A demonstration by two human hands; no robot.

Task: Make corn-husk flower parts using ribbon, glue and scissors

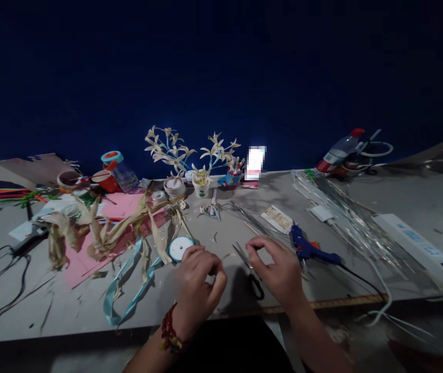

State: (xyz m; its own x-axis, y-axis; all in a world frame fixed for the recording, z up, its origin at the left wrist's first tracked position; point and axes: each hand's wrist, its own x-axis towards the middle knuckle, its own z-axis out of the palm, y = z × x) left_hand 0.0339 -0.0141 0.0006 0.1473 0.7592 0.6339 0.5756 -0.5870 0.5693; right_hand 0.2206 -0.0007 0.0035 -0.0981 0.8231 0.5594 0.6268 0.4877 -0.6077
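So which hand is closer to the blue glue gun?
Right. The right hand is just left of the glue gun; the left hand is farther off, past the scissors, beside the white spool.

Passage, for your use: one strip of bare tabletop, between ribbon spool and scissors. Obstacles, your left: dry husks on pink paper; loop of blue ribbon, nearer you. Obstacles, your right: glue gun with trailing cord; wires; power strip, farther right. Far end: small flower piece, lying before upright flower stems.
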